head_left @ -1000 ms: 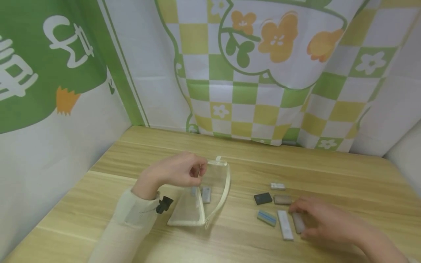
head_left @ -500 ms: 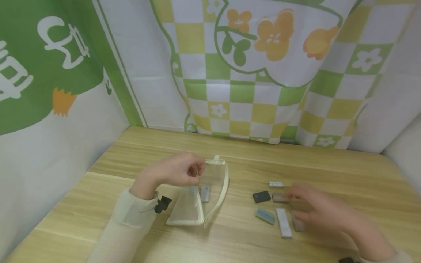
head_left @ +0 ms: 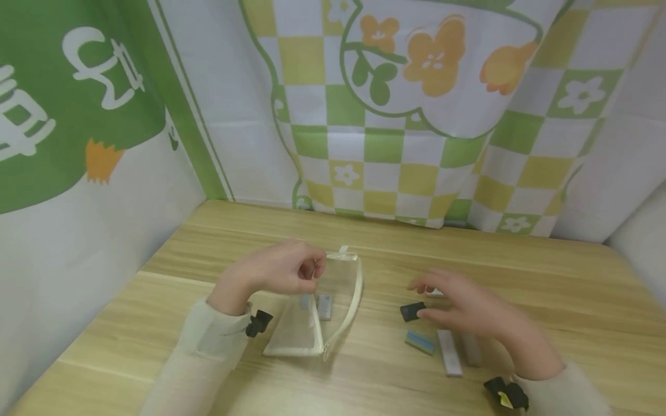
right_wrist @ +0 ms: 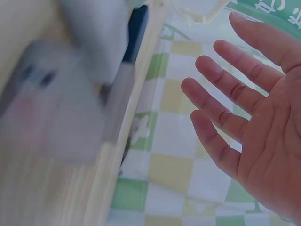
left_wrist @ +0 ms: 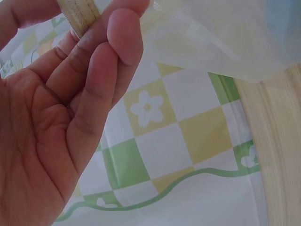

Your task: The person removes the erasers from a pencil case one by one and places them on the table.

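Note:
In the head view my left hand pinches the upper edge of a cream mesh zip pouch, holding its mouth apart. The left wrist view shows the cream tape between the fingers. A small grey block lies inside the pouch. My right hand is over the loose blocks, fingers spread and nothing held, as the right wrist view also shows. Its thumb is beside a black block; contact is unclear. Around it lie a blue-striped block, a long white block and a grey block.
A small white block is partly covered by the right hand. Everything lies on a wood-grain table. A patterned curtain hangs along its back edge, and a green-and-white cloth hangs on the left.
My right hand has left the grey block at the right and moved left and away from me, up to the black block. My left hand keeps its pinch on the pouch.

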Action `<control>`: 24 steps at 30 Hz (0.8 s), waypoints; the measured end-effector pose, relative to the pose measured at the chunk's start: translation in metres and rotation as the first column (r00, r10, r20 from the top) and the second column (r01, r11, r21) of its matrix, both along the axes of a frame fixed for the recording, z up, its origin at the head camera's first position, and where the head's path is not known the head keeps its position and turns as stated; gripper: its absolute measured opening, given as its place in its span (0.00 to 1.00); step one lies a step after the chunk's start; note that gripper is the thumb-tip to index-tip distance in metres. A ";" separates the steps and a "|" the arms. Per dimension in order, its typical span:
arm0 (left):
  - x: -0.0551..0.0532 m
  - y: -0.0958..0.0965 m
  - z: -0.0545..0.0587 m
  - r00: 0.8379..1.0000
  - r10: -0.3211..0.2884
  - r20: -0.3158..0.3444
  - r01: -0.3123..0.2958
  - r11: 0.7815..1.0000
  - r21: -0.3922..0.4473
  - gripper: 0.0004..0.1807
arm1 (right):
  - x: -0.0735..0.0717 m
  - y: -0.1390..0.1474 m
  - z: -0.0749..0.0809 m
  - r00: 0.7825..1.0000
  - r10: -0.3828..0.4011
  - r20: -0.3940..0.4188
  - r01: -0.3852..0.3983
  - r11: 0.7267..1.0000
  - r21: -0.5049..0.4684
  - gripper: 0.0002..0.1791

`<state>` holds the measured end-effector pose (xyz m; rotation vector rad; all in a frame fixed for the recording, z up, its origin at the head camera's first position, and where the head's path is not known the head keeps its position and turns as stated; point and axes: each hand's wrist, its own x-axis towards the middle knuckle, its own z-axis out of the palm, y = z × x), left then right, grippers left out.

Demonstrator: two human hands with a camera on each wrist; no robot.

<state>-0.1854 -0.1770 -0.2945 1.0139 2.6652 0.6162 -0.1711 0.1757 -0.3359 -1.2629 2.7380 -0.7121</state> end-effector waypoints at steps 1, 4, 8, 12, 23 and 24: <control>0.000 0.000 0.000 1.000 0.000 0.003 0.000 1.000 0.001 0.04 | -0.001 -0.004 0.001 1.000 0.004 0.009 -0.004 1.000 -0.002 0.20; 0.000 -0.001 0.000 1.000 0.000 0.005 0.000 1.000 0.009 0.04 | -0.004 -0.016 0.002 0.999 -0.002 0.032 0.002 1.000 -0.018 0.20; -0.001 -0.002 0.000 1.000 0.002 -0.001 -0.002 1.000 0.010 0.04 | -0.008 -0.030 0.002 1.000 0.017 0.016 -0.017 0.999 -0.039 0.19; -0.001 -0.002 0.000 1.000 0.003 -0.005 -0.003 1.000 0.010 0.04 | -0.011 -0.044 0.001 0.999 0.049 0.015 -0.048 0.997 -0.065 0.19; 0.001 -0.006 0.001 1.000 0.001 -0.006 -0.001 0.999 0.039 0.04 | -0.017 -0.076 -0.002 0.988 0.105 0.109 -0.093 0.989 -0.111 0.19; 0.001 -0.006 0.001 1.000 0.007 -0.003 -0.007 0.999 0.037 0.04 | -0.017 -0.079 -0.002 0.988 0.107 0.113 -0.095 0.989 -0.112 0.19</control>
